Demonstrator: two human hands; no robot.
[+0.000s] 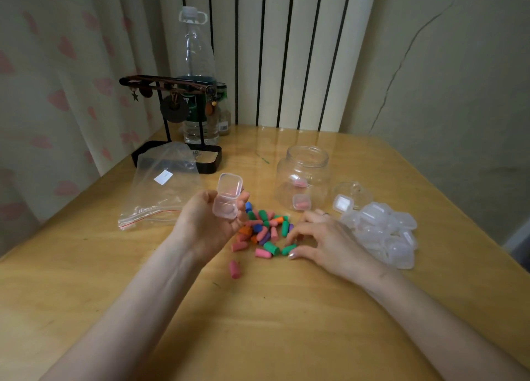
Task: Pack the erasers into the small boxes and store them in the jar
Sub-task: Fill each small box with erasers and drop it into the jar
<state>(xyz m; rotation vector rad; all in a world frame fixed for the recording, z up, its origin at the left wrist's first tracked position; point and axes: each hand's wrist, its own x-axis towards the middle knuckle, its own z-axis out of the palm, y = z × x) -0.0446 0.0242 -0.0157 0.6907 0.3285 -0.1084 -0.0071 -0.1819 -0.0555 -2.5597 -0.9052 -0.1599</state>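
Note:
A pile of small coloured cap erasers (265, 231) lies in the middle of the wooden table (258, 323). My left hand (205, 225) grips a small clear box (226, 197) with its lid flipped up, just left of the pile. My right hand (318, 240) rests with spread, bent fingers on the right edge of the pile, fingertips touching erasers. Behind the pile stands the clear jar (302, 176), lidless, with two closed boxes of pink erasers inside. The jar's lid (351, 189) lies to its right.
A heap of clear empty small boxes (384, 234) sits at the right. An empty zip bag (160, 185) lies at the left. A black jewellery stand (177, 128), a tall plastic bottle (196, 73) and a small jar stand at the back left corner.

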